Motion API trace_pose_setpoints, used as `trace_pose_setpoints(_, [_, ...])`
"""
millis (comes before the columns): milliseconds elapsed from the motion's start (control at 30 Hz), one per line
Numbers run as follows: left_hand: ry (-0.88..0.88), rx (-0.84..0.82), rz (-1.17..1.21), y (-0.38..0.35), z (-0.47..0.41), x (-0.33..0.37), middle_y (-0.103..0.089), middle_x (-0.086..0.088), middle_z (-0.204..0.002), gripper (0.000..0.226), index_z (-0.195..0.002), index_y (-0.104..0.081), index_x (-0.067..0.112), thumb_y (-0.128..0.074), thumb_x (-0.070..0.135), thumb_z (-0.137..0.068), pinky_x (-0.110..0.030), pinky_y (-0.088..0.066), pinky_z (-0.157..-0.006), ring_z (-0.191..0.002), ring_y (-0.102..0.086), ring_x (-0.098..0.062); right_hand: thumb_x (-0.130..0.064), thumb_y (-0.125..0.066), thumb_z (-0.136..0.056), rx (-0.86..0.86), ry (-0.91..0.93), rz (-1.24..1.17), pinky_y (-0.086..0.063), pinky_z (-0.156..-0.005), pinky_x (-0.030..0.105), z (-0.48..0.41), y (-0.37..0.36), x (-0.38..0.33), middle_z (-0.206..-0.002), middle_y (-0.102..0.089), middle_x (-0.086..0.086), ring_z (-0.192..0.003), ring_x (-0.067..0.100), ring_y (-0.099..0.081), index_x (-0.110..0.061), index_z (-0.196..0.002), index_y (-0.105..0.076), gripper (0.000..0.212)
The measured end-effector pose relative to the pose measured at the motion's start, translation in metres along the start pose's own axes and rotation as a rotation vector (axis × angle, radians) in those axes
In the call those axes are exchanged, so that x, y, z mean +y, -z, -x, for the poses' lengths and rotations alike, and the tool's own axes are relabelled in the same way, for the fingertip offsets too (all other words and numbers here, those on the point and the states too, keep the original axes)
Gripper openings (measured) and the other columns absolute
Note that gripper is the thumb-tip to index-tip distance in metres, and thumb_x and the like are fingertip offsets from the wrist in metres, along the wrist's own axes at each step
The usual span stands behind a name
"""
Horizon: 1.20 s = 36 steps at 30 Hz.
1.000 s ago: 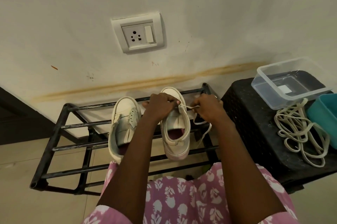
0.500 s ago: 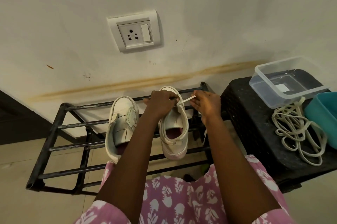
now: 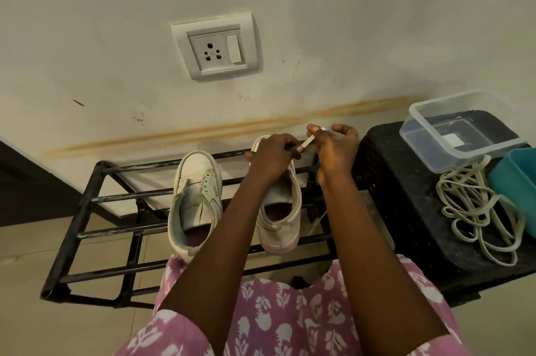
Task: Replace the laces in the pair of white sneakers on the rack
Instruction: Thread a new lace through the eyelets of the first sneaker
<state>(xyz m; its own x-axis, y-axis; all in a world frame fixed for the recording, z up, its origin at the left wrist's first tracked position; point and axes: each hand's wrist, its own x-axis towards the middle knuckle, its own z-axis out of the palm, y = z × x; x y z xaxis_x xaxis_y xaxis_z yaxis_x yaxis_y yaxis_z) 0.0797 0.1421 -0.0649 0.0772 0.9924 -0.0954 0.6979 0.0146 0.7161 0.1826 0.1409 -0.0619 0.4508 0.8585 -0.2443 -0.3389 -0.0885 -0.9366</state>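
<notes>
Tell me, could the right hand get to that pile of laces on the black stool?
Probably yes, once it lets go. The right hand pinches a lace end by the sneaker, but the pile of laces lies uncovered on the black stool on that same side, nothing between.

**Inspector A:** Which clothing is to be recorded from the head view?

**Inspector B:** One garment is seen along the lower edge. It is made of pink-mauve fabric and is printed all over with white leaf and flower motifs.

**Inspector A:** How is the fabric shaped?

**Inspector B:** Two rounded masses are formed, one on each side. A narrow dark gap is seen between them at the upper centre.

**Inspector A:** What is noted of the arms?

**Inspector B:** The left forearm and the right forearm are seen uncovered along their whole visible length. The left hand and the right hand are likewise uncovered.
</notes>
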Motion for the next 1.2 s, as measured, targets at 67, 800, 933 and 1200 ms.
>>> trace_pose_setpoints(67, [-0.010, -0.006, -0.055, -0.002, 0.001, -0.002, -0.069, 0.003, -0.083, 0.014, -0.095, -0.070, 0.018, -0.057, 0.019, -0.091, -0.047, -0.041, -0.099, -0.095, -0.061, -0.020, 0.004, -0.068, -0.080, 0.009, 0.038, 0.028, -0.057, -0.076, 0.032, -0.002, 0.001, -0.008, -0.083, -0.063, 0.005, -0.082, 0.020, -0.067, -0.013, -0.098, -0.042, 0.036])
trace_pose_setpoints(800, [-0.071, 0.086, 0.248, 0.032, 0.026, 0.083, -0.073, -0.009, -0.093, 0.009, -0.092, -0.064, 0.016, -0.055, 0.016, -0.091, -0.041, -0.044, -0.097, -0.100, -0.064, -0.023, 0.006, -0.068, -0.077, -0.156, 0.169, 0.246, -0.052, -0.089, 0.048, 0.012, -0.006, -0.122, -0.105, -0.063, 0.024, -0.089, 0.031, -0.069, -0.013, -0.076, -0.043, 0.031])
trace_pose_setpoints(933, [-0.081, -0.058, -0.059, 0.018, 0.033, 0.065, -0.067, -0.012, -0.113, 0.021, -0.108, -0.065, 0.006, -0.054, 0.012, -0.091, -0.038, -0.043, -0.098, -0.108, -0.059, -0.028, 0.012, -0.061, -0.079, -0.171, 0.229, 0.291, -0.051, -0.090, 0.049, 0.016, -0.004, -0.148, -0.110, -0.061, 0.032, -0.089, 0.035, -0.068, -0.013, -0.070, -0.041, 0.034])
trace_pose_setpoints(1200, [-0.123, -0.018, 0.286, 0.026, 0.046, 0.088, -0.065, -0.007, -0.120, 0.038, -0.121, -0.062, 0.011, -0.062, 0.032, -0.090, -0.029, -0.043, -0.097, -0.112, -0.059, -0.021, 0.010, -0.061, -0.081, -0.303, 0.233, 0.332, -0.050, -0.091, 0.042, 0.034, -0.004, -0.172, -0.109, -0.064, 0.030, -0.095, 0.030, -0.068, -0.014, -0.069, -0.042, 0.032])
